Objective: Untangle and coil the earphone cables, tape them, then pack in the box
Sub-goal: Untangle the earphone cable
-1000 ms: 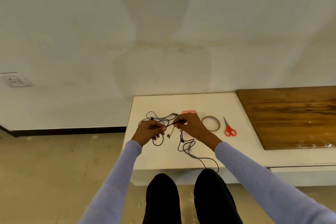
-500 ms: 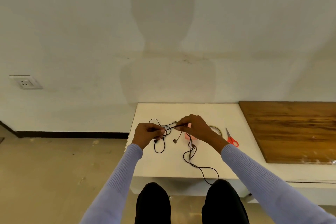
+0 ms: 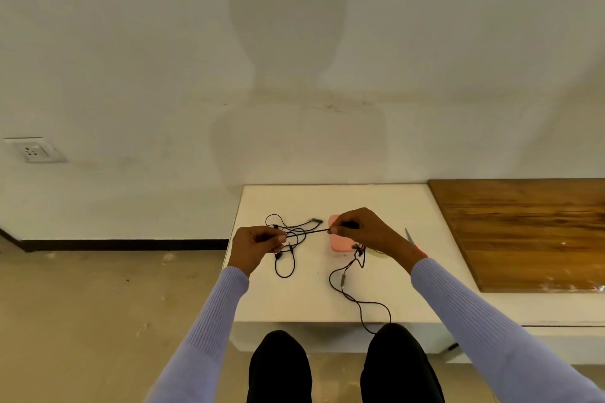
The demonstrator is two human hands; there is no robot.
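Observation:
A tangled black earphone cable (image 3: 293, 233) lies on the white table (image 3: 307, 298), stretched between both hands. My left hand (image 3: 255, 247) pinches the knotted part on the left. My right hand (image 3: 363, 231) pinches a taut strand and pulls it to the right. A long loose end (image 3: 360, 301) trails from under my right hand over the table's front edge toward my knees. The pink box (image 3: 337, 244) sits beneath my right hand, partly hidden. The tape roll is hidden behind my right wrist.
Scissors (image 3: 409, 235) with red handles lie right of my right wrist, mostly covered. A wooden board (image 3: 523, 232) takes up the right side of the surface. The table's left edge drops to the floor. A wall socket (image 3: 32, 150) is at far left.
My hands have drawn apart, my right hand moving right over the pink box and stretching a strand taut. The tangle has loosened and spread. The camera tipped slightly.

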